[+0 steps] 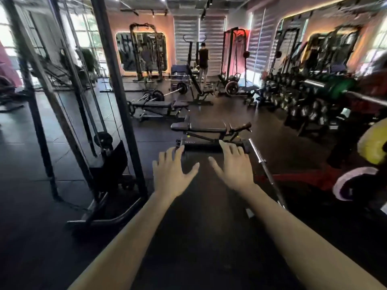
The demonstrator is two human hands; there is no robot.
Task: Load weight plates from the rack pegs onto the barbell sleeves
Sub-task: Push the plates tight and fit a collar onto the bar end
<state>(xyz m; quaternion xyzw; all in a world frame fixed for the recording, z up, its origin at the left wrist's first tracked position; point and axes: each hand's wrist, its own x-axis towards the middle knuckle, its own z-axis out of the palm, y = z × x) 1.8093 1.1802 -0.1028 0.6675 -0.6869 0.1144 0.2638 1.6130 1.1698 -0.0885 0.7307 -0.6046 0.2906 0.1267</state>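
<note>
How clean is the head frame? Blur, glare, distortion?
Head view: motion blur smears the right side, so the green plate on the barbell and the yellow plate are soft; left hand and right hand are fairly sharp, open, holding nothing. The window at far left blows out. Wide-angle bend tilts the rack post. The floor is dark, low in detail.

Right edge smeared and cropped

The yellow plate (374,143) and white-rimmed plate (354,183) run off frame, blurred; the green-loaded barbell (335,88) is also cut off there.
</note>
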